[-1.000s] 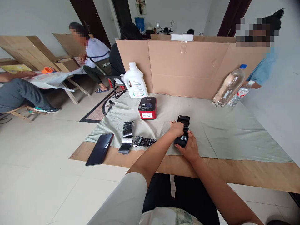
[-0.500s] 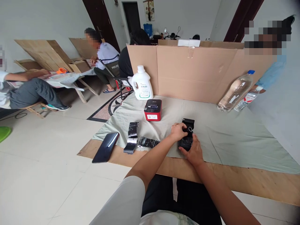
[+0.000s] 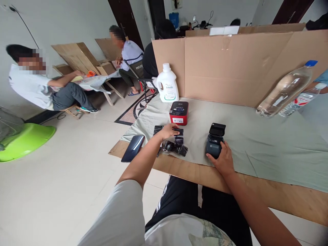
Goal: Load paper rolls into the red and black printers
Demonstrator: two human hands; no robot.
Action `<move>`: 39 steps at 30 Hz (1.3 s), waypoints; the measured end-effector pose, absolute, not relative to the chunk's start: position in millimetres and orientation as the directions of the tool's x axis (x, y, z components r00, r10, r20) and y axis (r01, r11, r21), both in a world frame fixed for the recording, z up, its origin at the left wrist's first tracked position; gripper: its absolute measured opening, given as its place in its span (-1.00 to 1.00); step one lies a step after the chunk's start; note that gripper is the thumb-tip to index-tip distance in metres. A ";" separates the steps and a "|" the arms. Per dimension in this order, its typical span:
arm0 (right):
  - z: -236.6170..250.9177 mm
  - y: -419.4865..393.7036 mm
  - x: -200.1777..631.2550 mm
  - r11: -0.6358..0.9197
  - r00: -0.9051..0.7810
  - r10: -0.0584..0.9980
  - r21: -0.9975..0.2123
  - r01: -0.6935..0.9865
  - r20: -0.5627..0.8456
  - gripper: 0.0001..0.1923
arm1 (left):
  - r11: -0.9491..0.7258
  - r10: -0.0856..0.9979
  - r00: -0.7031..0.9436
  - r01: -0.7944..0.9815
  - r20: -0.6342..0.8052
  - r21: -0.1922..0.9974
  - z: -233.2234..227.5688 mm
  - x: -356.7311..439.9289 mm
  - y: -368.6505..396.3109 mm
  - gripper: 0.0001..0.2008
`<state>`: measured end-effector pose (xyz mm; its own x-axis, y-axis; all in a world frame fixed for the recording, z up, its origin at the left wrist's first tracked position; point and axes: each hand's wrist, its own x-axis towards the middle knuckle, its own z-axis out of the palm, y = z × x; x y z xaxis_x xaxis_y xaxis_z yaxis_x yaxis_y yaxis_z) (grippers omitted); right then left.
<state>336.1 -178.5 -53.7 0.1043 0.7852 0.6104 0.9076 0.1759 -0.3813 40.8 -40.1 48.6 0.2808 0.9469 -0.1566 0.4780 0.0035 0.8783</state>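
Steadily, a right hand (image 3: 225, 160) grips a dark device (image 3: 214, 150), fingers curled against its right side and thumb at its near edge, close to the near edge of a cloth-draped table (image 3: 282, 202). The device's lid (image 3: 217, 129) stands open; what the compartment beneath holds cannot be told. Farther left, a left hand (image 3: 168, 131) has its fingers closed on a glossy black roll (image 3: 179, 139), its strip hanging down above the cloth (image 3: 269, 143). Another roll (image 3: 167, 146) lies just below, and a phone (image 3: 132, 149) rests at the table's near left corner. Toward the far left corner, a capped white jug (image 3: 168, 84) hides its contents, the print on its green-banded label too small to read. In front of it sits a red-sided box (image 3: 179, 114) bearing a white label with square codes. On the far right, a large clear bottle (image 3: 288, 89) with a blue cap leans beside a smaller bottle (image 3: 302, 102) wearing a red-and-white label. Beyond the table's left edge, a chair (image 3: 137, 68) reads "PROJE."
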 end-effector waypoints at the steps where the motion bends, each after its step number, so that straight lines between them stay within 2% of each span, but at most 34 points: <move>1: -53.8 -178.4 336.1 0.174 0.105 0.786 -0.381 0.908 0.610 -0.07 | -0.001 0.952 0.255 0.551 -0.167 0.835 47.1 29.0 -38.3 -0.77; 4: -54.0 -178.2 336.1 0.171 0.106 0.785 -0.378 0.910 0.610 -0.08 | -0.040 0.953 0.238 0.711 -0.187 0.702 40.2 11.1 -40.1 -0.80; 7: -54.4 -178.3 336.2 0.175 0.101 0.784 -0.373 0.911 0.612 -0.08 | -0.106 0.942 0.271 0.799 -0.197 0.591 37.6 10.7 -50.7 -0.79; 10: -54.6 -178.4 336.4 0.179 0.101 0.782 -0.378 0.908 0.614 -0.07 | -0.174 0.964 0.245 0.877 -0.105 0.449 42.1 14.4 -68.2 -0.77; 13: -54.6 -178.4 336.6 0.176 0.101 0.786 -0.378 0.909 0.610 -0.07 | -0.044 0.998 0.052 0.965 -0.024 0.260 46.0 16.3 -90.6 -0.76; 16: -54.6 -178.1 336.5 0.176 0.098 0.788 -0.374 0.911 0.608 -0.08 | 0.130 0.983 -0.105 0.977 -0.148 0.167 42.0 17.6 -113.1 -0.71; 18: -54.7 -177.8 336.3 0.172 0.103 0.789 -0.379 0.909 0.605 -0.08 | 0.132 0.980 -0.103 0.977 -0.169 0.169 35.3 19.7 -125.8 -0.62; 20: -54.9 -177.9 335.9 0.165 0.114 0.792 -0.390 0.906 0.599 -0.08 | 0.093 0.990 -0.073 0.981 -0.121 0.171 28.3 23.1 -136.4 -0.58; 24: -54.4 -179.1 334.9 0.145 0.128 0.812 -0.411 0.900 0.569 -0.08 | -0.018 0.998 0.031 0.978 -0.058 0.207 23.0 32.5 -152.1 -0.69; 25: -54.1 -179.6 334.5 0.137 0.131 0.819 -0.413 0.900 0.559 -0.08 | -0.045 0.996 0.064 0.962 -0.063 0.269 24.8 35.5 -154.7 -0.70; 27: -53.4 -180.3 333.6 0.120 0.137 0.833 -0.416 0.901 0.536 -0.09 | -0.101 0.972 0.193 0.859 -0.135 0.501 32.1 43.7 -157.8 -0.70; 29: -52.9 -180.9 332.8 0.105 0.144 0.842 -0.420 0.901 0.519 -0.11 | -0.129 0.870 0.448 0.611 -0.206 0.781 43.1 57.3 -156.6 -0.67; 31: -52.6 -181.2 332.6 0.097 0.150 0.848 -0.427 0.899 0.508 -0.13 | -0.140 0.743 0.655 0.354 -0.138 0.925 54.8 78.9 -149.6 -0.65; 32: -52.5 -181.3 332.7 0.098 0.151 0.848 -0.431 0.897 0.507 -0.14 | -0.182 0.713 0.698 0.287 -0.075 0.941 59.7 92.9 -143.5 -0.67; 34: -52.5 -181.3 333.7 0.119 0.148 0.839 -0.443 0.889 0.523 -0.16 | -0.352 0.722 0.689 0.298 0.055 0.887 66.0 125.8 -126.7 -0.73; 37: -52.7 -181.0 335.6 0.191 0.142 0.793 -0.464 0.865 0.592 -0.09 | -0.578 0.731 0.658 0.452 0.183 0.679 65.1 177.2 -95.9 -0.77; 39: -52.9 -180.3 336.3 0.216 0.161 0.761 -0.480 0.850 0.628 0.01 | -0.630 0.727 0.665 0.545 0.172 0.553 59.6 203.8 -78.0 -0.76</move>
<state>336.3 -180.3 -52.9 0.1611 0.7614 0.6280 0.8502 0.2162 -0.4801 203.8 -78.0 59.6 0.6650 0.7267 0.1722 0.5451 -0.6299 0.5533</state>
